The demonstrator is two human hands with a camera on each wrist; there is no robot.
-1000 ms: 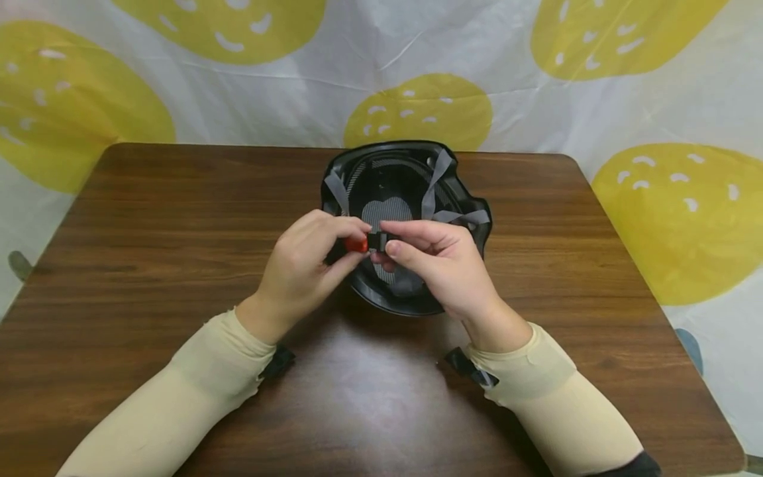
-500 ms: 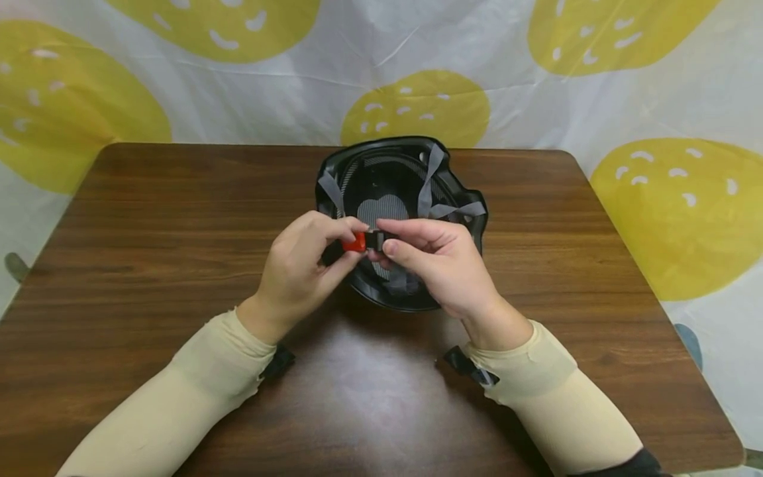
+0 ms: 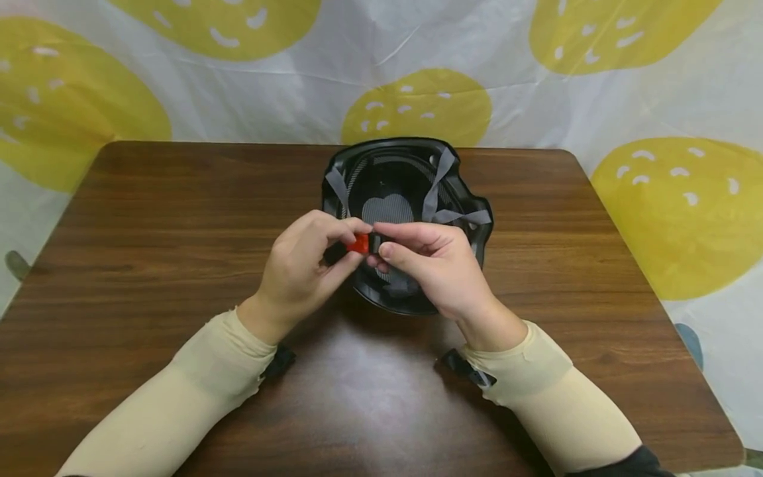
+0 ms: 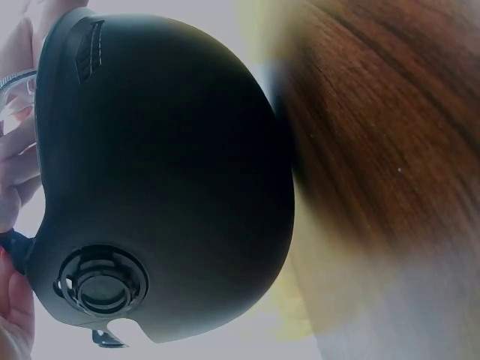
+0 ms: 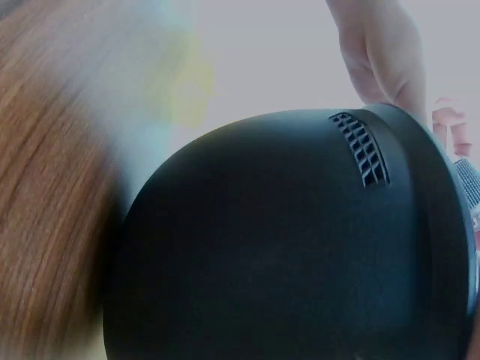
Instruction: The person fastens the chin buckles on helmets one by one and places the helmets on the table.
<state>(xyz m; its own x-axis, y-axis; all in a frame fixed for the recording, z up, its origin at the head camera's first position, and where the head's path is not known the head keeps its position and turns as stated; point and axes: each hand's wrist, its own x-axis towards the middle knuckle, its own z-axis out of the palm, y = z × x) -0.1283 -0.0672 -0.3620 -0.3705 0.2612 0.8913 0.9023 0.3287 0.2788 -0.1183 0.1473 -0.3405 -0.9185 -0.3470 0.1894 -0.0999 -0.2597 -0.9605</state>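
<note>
One small buckle, glossy red on one half and black on the other, is held over an upturned helmet, the left hand pinching the red half, the right hand the black; whether it is latched cannot be told. Matte black outside, the helmet holds a striped gray pad and flat gray straps, crown down on a wooden table.

Buckle between left fingers and right fingers, over upturned helmet on table, cloth behind.
</note>
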